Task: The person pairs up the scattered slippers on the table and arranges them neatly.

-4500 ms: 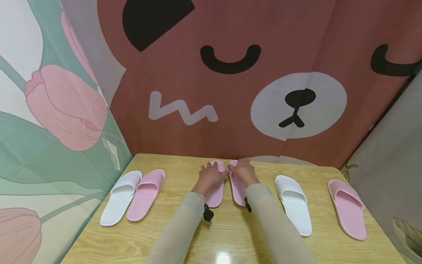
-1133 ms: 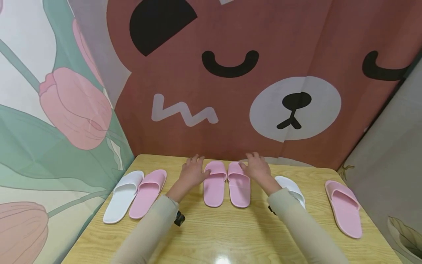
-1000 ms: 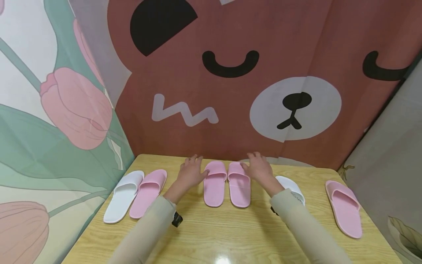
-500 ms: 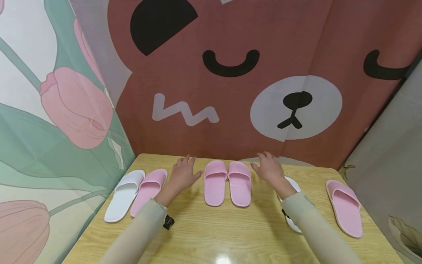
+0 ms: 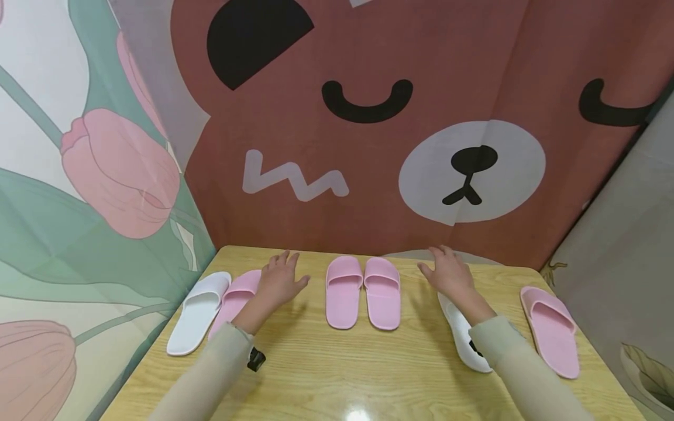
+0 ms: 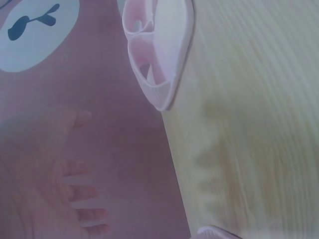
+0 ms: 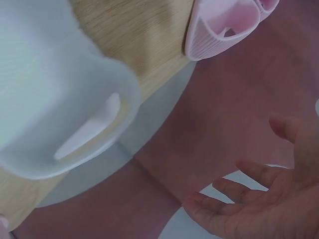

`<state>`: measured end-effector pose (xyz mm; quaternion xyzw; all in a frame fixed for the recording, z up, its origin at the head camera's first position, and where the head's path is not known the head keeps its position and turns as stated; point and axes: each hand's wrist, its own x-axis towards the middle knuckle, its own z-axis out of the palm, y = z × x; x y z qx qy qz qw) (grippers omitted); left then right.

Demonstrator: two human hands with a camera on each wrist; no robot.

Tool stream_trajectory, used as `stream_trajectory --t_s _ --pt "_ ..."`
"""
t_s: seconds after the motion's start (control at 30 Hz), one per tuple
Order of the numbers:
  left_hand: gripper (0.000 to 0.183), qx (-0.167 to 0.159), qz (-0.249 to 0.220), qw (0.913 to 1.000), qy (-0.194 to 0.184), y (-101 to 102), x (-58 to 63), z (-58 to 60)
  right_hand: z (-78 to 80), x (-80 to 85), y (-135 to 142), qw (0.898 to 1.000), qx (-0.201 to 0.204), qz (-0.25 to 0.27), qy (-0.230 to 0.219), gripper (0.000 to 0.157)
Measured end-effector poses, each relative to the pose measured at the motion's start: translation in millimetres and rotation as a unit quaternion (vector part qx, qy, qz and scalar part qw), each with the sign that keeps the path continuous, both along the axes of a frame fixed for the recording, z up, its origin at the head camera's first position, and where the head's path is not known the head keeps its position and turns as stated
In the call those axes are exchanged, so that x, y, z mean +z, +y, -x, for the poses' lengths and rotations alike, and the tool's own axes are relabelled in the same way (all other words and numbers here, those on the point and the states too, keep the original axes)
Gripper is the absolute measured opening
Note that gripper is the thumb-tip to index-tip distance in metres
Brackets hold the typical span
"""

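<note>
Two pink slippers stand side by side at the table's middle, toes toward the back wall: a left one (image 5: pixel 343 301) and a right one (image 5: pixel 382 301). My left hand (image 5: pixel 278 282), fingers spread and holding nothing, hovers over the table left of them, partly covering another pink slipper (image 5: pixel 234 299). Above a white slipper (image 5: pixel 468 345) my right hand (image 5: pixel 450 273) hangs with relaxed fingers, hiding its toe strap. In the left wrist view the left hand (image 6: pixel 40 184) is apart from the pink pair. The right wrist view has the right hand (image 7: pixel 259 194) clear of the white slipper (image 7: pixel 75 109).
At the left end of the wooden table (image 5: pixel 337 374) a white slipper (image 5: pixel 197 313) lies against the pink one. A lone pink slipper (image 5: pixel 553 333) lies near the right edge. Behind the table rises a wall covering (image 5: pixel 368 193) with a bear print.
Earlier both hands were on the pink pair at the middle. They have since let go and drawn apart, the left hand leftward and the right hand rightward. The pair now stands slightly closer together.
</note>
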<state>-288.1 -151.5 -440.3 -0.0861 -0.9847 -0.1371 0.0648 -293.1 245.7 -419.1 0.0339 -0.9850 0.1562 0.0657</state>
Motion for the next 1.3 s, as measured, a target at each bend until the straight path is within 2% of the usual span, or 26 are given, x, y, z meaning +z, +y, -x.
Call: stream_trajectory --t_s 0.37,0.6,0.83,1.13,1.3 --pt "0.076 0.015 -0.005 0.9999 -0.002 -22 -7.2 -2.7 -6.5 -1.7 28 1.0 -0.014 -0.007 -0.01 0.067" --pt "0.076 0.023 -0.006 0.9997 -0.009 -32 -5.4 -5.8 -8.1 -1.7 45 1.0 -0.026 -0.007 -0.011 0.068" --pt "0.074 0.029 -0.007 0.9995 -0.005 -43 -6.9 -9.1 -17.0 -0.9 65 0.999 -0.038 0.006 -0.016 0.071" --pt "0.074 0.036 -0.005 0.9993 -0.001 -55 -10.4 -9.6 -25.0 -6.7 87 0.998 -0.054 0.014 -0.029 0.075" --pt "0.075 0.037 -0.007 0.9992 -0.014 -62 -11.8 -9.0 -28.2 -11.4 100 0.997 -0.067 0.017 -0.032 0.078"
